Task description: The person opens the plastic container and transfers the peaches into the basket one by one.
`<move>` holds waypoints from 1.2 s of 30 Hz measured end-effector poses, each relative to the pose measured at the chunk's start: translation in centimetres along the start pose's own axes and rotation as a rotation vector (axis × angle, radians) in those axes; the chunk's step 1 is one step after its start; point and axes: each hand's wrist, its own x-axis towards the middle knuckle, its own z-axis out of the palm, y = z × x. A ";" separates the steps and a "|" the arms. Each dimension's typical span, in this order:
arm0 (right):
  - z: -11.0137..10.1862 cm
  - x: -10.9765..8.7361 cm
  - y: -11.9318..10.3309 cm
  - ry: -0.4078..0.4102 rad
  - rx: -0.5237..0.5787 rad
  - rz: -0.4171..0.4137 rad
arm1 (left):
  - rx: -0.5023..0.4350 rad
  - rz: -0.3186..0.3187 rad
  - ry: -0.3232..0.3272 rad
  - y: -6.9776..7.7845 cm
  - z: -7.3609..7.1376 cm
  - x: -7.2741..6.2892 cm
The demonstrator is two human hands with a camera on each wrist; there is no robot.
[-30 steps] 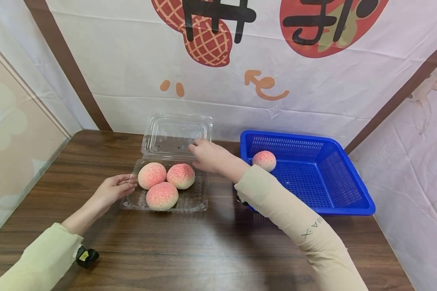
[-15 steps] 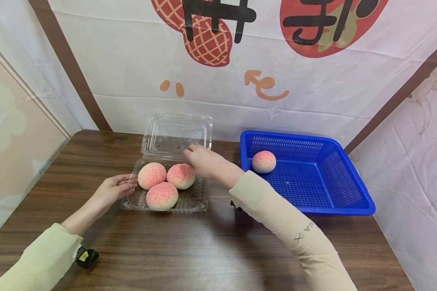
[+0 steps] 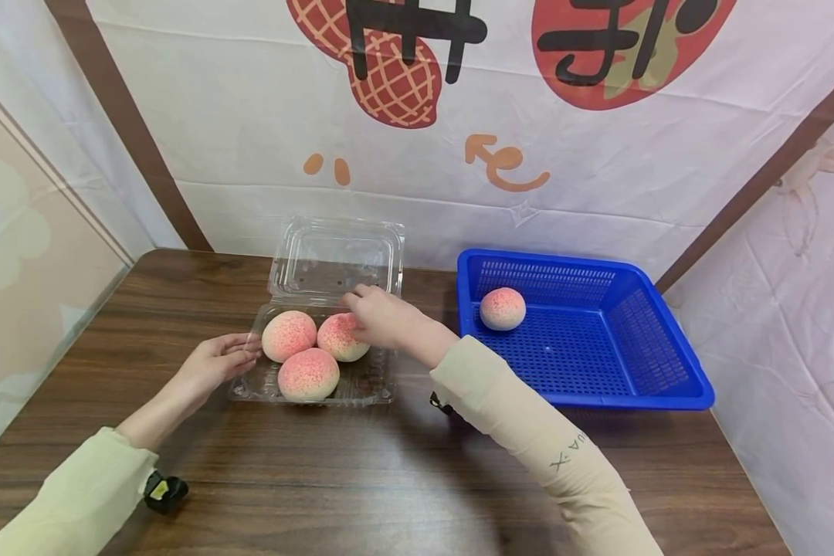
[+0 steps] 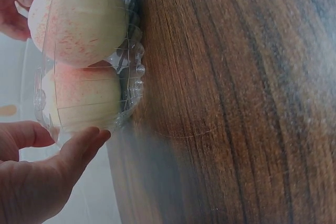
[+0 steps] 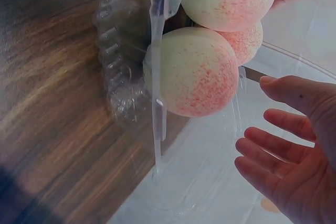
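Observation:
A clear plastic clamshell box [image 3: 382, 371] stands with its lid [image 3: 337, 259] raised. In it sit three round peach-like balls, cream speckled with pink: a left one [image 3: 289, 337], a right one [image 3: 343, 338] and a front one [image 3: 309, 375]. My left hand [image 3: 211, 367] touches the box's left wall with its fingers nearly straight. Over the right ball hovers my right hand [image 3: 388, 318], which hides part of it. In the right wrist view, the fingers [image 5: 275, 148] of that hand are spread and hold nothing, apart from the balls.
To the right stands a blue plastic basket [image 3: 667, 403] with one similar ball [image 3: 503, 310] at its left end. Both rest on a brown wooden table [image 3: 361, 494]. A printed white cloth [image 3: 250, 100] hangs close behind.
My right hand has moved left and nearer, from the lid's right side to above the right ball. The left hand stays at the box's wall.

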 end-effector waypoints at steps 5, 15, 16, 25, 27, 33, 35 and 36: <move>0.6 0.2 -0.2 -0.008 0.008 0.017 | -0.001 -0.001 0.000 0.0 0.0 0.1; 1.7 0.4 -0.5 -0.004 0.018 0.026 | 0.014 -0.012 -0.006 -0.1 0.0 0.3; 1.8 0.4 -0.5 -0.002 0.020 0.028 | 0.013 -0.010 -0.006 -0.1 0.0 0.3; 2.7 0.5 -0.5 0.011 0.046 0.038 | -0.008 0.004 -0.001 -0.3 0.0 0.2; 2.9 0.6 -0.4 0.019 0.050 0.031 | -0.004 0.003 0.002 -0.2 0.0 0.2; 3.7 0.9 -0.5 0.048 0.044 0.023 | 0.012 -0.002 0.002 -0.1 0.0 0.0; 3.8 1.0 -0.5 0.045 0.045 0.029 | 0.012 -0.002 0.001 -0.1 0.0 0.0; 3.9 1.0 -0.6 0.041 0.045 0.034 | 0.013 -0.002 0.002 -0.2 0.0 0.0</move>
